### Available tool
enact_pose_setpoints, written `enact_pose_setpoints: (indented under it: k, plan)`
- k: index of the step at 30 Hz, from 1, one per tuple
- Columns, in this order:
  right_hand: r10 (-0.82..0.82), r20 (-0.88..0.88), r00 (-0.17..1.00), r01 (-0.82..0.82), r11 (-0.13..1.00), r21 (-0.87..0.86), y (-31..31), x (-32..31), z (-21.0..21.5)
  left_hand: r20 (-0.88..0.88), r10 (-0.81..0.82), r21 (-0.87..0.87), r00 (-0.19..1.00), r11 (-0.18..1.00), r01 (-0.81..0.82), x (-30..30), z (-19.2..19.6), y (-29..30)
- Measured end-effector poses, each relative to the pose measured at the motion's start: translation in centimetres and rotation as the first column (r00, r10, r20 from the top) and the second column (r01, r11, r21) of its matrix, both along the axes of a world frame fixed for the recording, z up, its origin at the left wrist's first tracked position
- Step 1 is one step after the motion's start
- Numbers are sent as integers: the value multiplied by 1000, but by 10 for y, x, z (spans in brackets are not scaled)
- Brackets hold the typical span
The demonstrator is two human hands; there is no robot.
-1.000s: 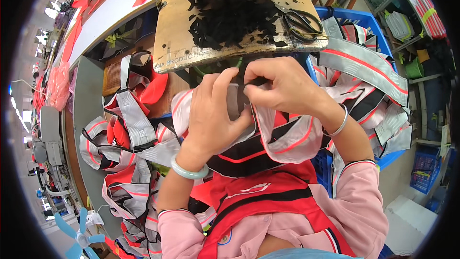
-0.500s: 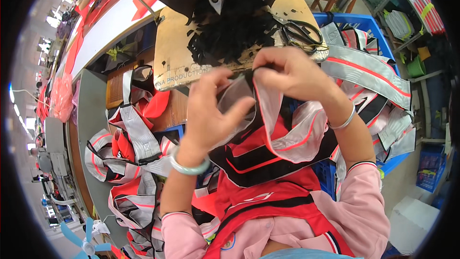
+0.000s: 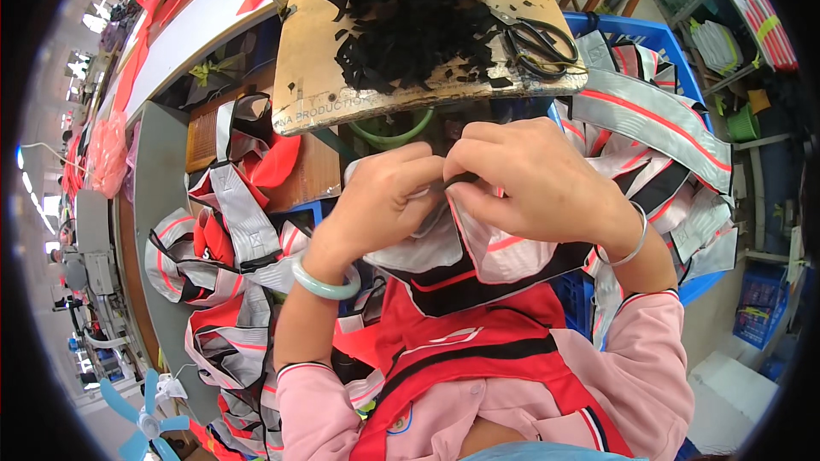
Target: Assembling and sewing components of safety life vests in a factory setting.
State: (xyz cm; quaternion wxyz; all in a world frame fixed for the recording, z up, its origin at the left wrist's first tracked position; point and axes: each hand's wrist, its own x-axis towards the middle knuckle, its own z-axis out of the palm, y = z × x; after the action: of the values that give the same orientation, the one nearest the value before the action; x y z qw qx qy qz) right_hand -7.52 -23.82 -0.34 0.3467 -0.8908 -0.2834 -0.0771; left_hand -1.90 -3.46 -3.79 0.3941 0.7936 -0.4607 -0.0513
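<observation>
Both hands meet in front of my chest on a grey, black and red fabric strap piece with black binding along its edge. My left hand has its fingers closed on the cloth at the left. My right hand pinches the black-bound edge, thumb against forefinger, right beside the left fingertips. The rest of the piece droops over my lap and red apron. Just beyond the hands, a wooden board carries a heap of black scraps and a pair of black-handled scissors.
To the right, a blue crate overflows with grey and red strap pieces. More such pieces hang at the left. A green basin rim shows under the board. A small blue fan stands at lower left.
My left hand has gone from spread fingers to closed on the cloth and come against the right hand. Both hands are lower, nearer my chest, and the green rim now shows.
</observation>
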Motion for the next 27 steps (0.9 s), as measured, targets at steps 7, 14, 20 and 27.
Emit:
enact_pose_setpoints:
  k: [7, 14, 20, 27]
  plan:
    - [52, 6, 999, -52, 999, -17, 2, -16, 7, -687, -295, 6, 665, 912, 411, -2, 26, 12]
    - [-37, -96, 995, 44, 996, 75, 4, -6, 1, 202, 167, 224, 965, 951, -211, -35, 22, 7]
    - [-36, -194, 980, 73, 980, 188, 2, -3, 3, 267, 362, -266, 893, 918, -293, -30, -23, 19]
    - [-189, -66, 980, 199, 955, 221, -15, 42, -11, 56, 266, -220, 962, 943, -248, 22, 12, -2]
